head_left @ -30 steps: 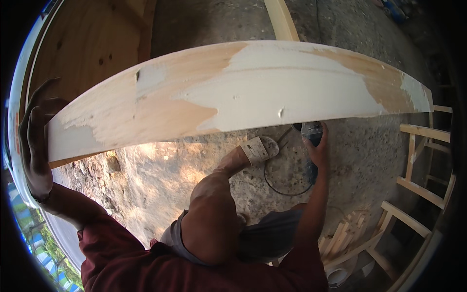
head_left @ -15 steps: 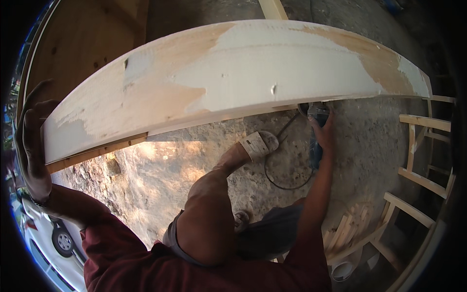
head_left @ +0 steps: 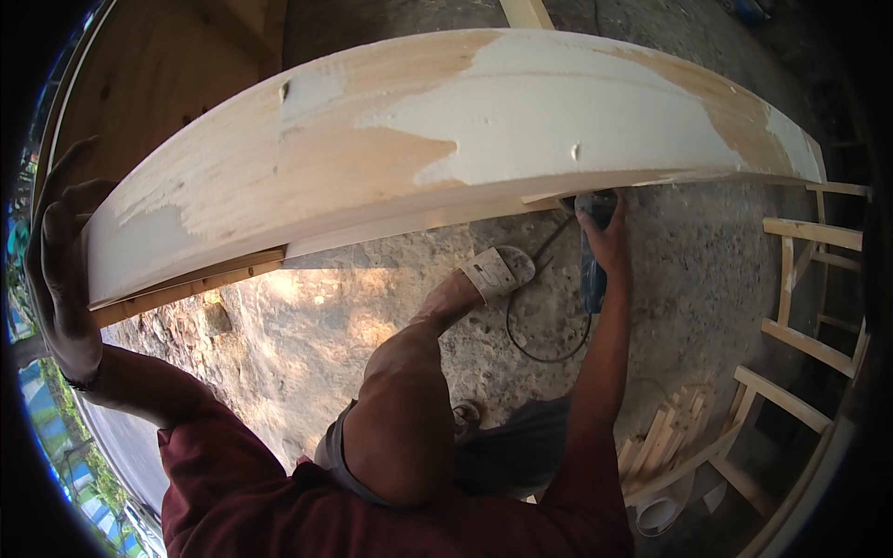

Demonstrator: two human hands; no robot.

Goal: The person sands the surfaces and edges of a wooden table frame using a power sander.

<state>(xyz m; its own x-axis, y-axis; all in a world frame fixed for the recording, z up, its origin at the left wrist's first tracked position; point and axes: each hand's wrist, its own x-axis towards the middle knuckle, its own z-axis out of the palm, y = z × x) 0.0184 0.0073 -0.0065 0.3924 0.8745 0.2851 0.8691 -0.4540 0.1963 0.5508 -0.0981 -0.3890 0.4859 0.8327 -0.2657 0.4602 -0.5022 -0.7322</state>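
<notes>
A long wooden board [head_left: 521,112] with patchy white paint and bare wood spans the upper view. At its left end my left hand [head_left: 70,270] is closed round the edge, with some fingers hidden behind it. My right hand [head_left: 609,232] grips a dark blue-grey corded power tool [head_left: 593,279], held upright below the board's near edge. The tool's head is at the underside, partly hidden by the board. A black cord [head_left: 535,356] loops from it over the ground.
My bent leg and a foot in a pale sandal [head_left: 498,272] are below the board. To the right stand wooden frames [head_left: 814,232], with several wood strips [head_left: 665,432] and a white tubular object [head_left: 659,513] lower down. A wooden panel [head_left: 167,74] stands behind at left.
The power tool and my right hand have shifted slightly left. Marks and paint patches on the board now appear farther right. My left hand stays at the board's end.
</notes>
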